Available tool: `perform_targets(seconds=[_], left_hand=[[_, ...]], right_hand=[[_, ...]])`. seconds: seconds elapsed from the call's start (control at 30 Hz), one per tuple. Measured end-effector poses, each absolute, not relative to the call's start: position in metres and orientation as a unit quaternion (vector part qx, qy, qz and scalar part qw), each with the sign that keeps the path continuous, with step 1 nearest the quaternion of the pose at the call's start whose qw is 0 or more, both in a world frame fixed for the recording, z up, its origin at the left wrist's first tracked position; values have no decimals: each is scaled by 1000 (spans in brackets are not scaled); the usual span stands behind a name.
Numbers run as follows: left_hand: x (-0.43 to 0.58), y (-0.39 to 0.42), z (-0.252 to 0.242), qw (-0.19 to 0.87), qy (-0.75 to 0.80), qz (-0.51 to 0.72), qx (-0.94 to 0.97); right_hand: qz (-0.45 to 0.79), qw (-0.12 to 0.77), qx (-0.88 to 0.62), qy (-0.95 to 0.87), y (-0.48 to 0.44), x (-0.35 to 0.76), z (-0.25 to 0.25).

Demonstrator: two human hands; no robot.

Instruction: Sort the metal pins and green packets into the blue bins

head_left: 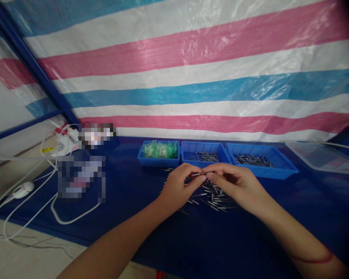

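Note:
My left hand [176,188] is closed in a pinch on a small, thin metal piece that looks like a blind rivet [197,174]. The fingertips of my right hand [242,186] meet it from the other side, also pinched, at the rivet's end. Fingers partly cover the rivet. Beneath both hands, a loose pile of similar rivets [216,200] is spread over the dark blue table [174,240]. Just behind the hands stand a middle blue bin [189,147] and a right blue bin [283,166], each holding more rivets.
A left blue bin [142,161] holds green-and-clear packets [159,149]. At the far right lies a clear plastic lid or tray [322,157]. White cables [72,221] and an inline plug [23,190] run along the left side. Striped plastic sheeting [192,85] hangs behind the table.

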State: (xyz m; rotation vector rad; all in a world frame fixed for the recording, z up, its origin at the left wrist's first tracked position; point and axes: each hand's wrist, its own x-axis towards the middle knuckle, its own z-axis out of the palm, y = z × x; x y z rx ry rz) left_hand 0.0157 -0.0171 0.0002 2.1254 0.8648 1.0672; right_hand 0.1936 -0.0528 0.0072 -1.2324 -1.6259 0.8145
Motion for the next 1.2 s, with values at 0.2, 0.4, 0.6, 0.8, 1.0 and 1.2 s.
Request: perform_targets(seconds=[0.2, 0.4, 0.6, 0.8, 1.0, 1.2], left_hand=[[13, -16, 1, 292, 332, 387, 809], [10, -13, -2, 234, 338, 311, 857], [8, -12, -9, 111, 325, 166, 924], [8, -11, -9, 91, 311, 138, 936], [10, -11, -8, 95, 313, 143, 934], [12, -11, -6, 77, 313, 139, 936]], right_hand=[[295, 436, -518, -674, -49, 195, 6], [232, 427, -539, -687, -45, 209, 8], [50, 421, -727, -540, -35, 257, 9], [-51, 291, -839, -456, -27, 290, 4], [-73, 217, -861, -454, -26, 289, -2], [-94, 219, -834, -498, -28, 277, -1]])
